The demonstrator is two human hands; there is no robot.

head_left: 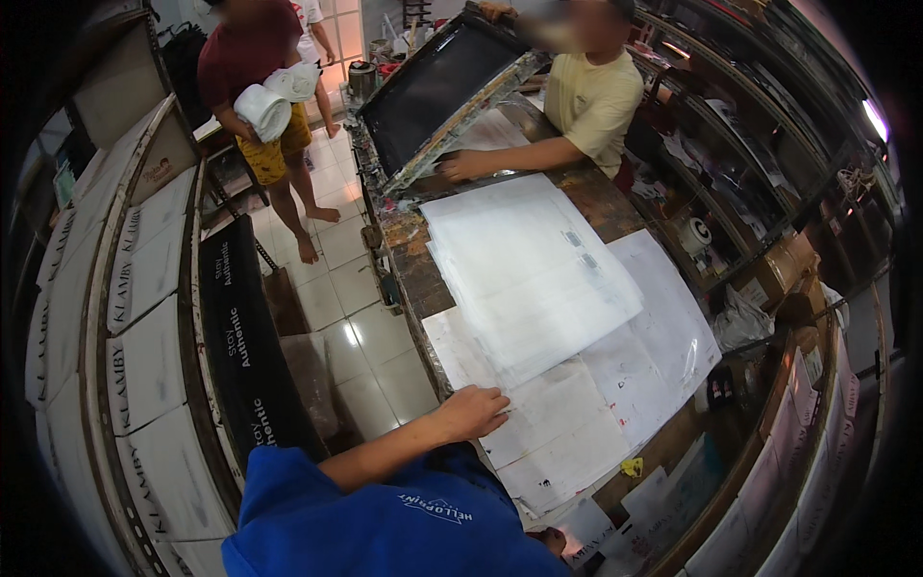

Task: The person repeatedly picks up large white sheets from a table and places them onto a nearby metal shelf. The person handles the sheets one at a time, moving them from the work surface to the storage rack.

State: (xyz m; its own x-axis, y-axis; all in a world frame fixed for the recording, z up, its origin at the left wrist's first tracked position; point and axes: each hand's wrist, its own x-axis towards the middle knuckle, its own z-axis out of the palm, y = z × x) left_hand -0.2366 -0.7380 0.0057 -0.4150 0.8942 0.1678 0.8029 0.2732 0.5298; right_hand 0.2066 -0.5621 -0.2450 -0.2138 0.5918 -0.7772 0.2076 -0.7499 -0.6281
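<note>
- Blue sleeve [385, 519]: lying nearest the camera, the person's forearm is running out of it, up and rightward to the surface's near edge.
- Left hand [471, 412]: resting palm-down, fingers loosely curled, on the lower-left corner of the white sheets [538, 279]; pressing rather than gripping, as far as the view shows.
- Right hand: only a sliver is possibly showing at the lower edge, so whether it is released or grasping cannot be told.
- White sheets: lying fanned and askew in the middle of the surface [418, 274], over larger printed paper [654, 346].
- Risk: the loose stack is looking ready to slide or fan further if the corner is pushed sideways.
- Risk: single sheets may crease under the pressing hand.
- Risk: a co-worker's hand [461, 165] is holding a tilted dark screen frame [437, 91] at the far end; wet ink there could smudge nearby sheets.
</note>
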